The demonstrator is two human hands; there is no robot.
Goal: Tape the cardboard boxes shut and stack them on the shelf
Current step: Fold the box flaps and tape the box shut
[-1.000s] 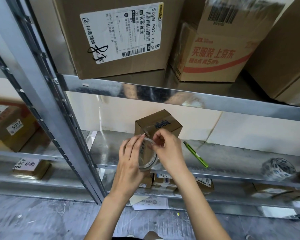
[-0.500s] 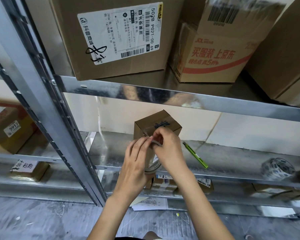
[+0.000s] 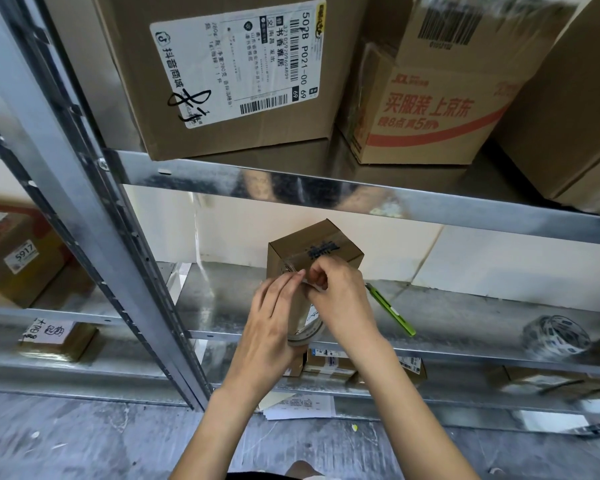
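Where boxes sit, steel shelf [image 3: 465,318].

A small brown cardboard box [image 3: 314,245] stands upright on the grey metal shelf [image 3: 465,310], its top flaps closed under clear tape. A clear tape roll [image 3: 305,332] lies at its 6 o'clock side.

A storeroom or parcel warehouse — bare galvanised steel shelving [image 3: 326,190] holds cardboard cartons [image 3: 222,74] bearing printed shipping labels [image 3: 236,64] and barcodes, above a scuffed, paint-flecked concrete floor [image 3: 66,441].
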